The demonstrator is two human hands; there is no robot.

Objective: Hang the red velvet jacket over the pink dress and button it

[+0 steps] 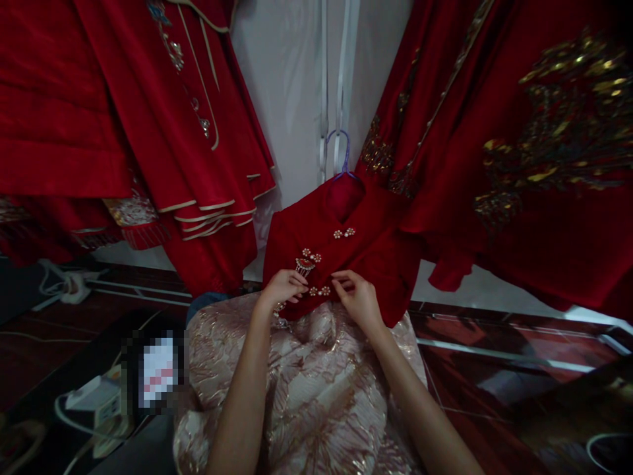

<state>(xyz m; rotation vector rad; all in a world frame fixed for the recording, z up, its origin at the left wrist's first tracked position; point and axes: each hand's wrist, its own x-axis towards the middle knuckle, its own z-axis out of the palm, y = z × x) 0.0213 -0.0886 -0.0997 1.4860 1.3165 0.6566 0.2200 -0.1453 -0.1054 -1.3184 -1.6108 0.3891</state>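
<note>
A small red velvet jacket (376, 254) hangs on a purple hanger (342, 155) in front of a white wall. Pearl clasps run down its front: one pair near the collar (343, 233), one with a tassel brooch (306, 262), one lower (320, 291). My left hand (283, 287) pinches the jacket's edge just left of the lowest clasp. My right hand (357, 295) pinches the fabric just right of that clasp. Below the jacket spreads a pale pink and gold brocade skirt (316, 389), and my forearms lie over it.
Red embroidered robes (163, 132) hang at the left and a gold-embroidered red gown (534, 165) at the right. Two white ribbons (336, 79) drop down the wall to the hanger. White cables and a power strip (99, 402) lie on the dark red tiled floor.
</note>
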